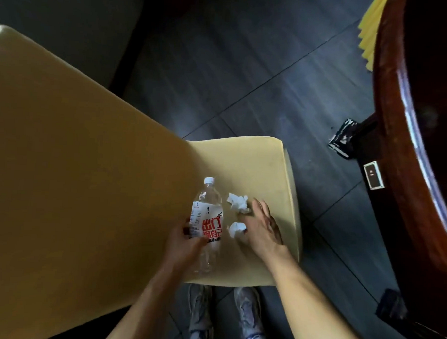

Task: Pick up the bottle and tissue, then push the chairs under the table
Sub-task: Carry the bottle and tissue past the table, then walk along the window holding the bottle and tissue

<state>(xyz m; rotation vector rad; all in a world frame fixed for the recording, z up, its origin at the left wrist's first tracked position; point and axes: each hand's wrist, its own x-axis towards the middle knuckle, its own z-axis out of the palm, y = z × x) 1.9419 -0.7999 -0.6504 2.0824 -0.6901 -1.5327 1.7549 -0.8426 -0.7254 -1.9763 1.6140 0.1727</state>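
Note:
A clear plastic bottle [207, 209] with a white cap and a white and red label lies on the yellow chair seat [266, 166]. My left hand [186, 240] is closed around the bottle's middle. Two crumpled white tissues lie just right of the bottle: one further away [237, 201], one closer to me [236, 229]. My right hand [259, 226] hovers over them with fingers spread, its fingertips touching both tissues. The chair's tall yellow backrest [76, 163] fills the left of the view.
A dark round wooden table [408, 131] curves along the right edge, its dark legs [346, 139] standing on the grey tiled floor [247, 68]. A second chair [57, 21] stands at the upper left. My shoes [226, 313] show below the seat.

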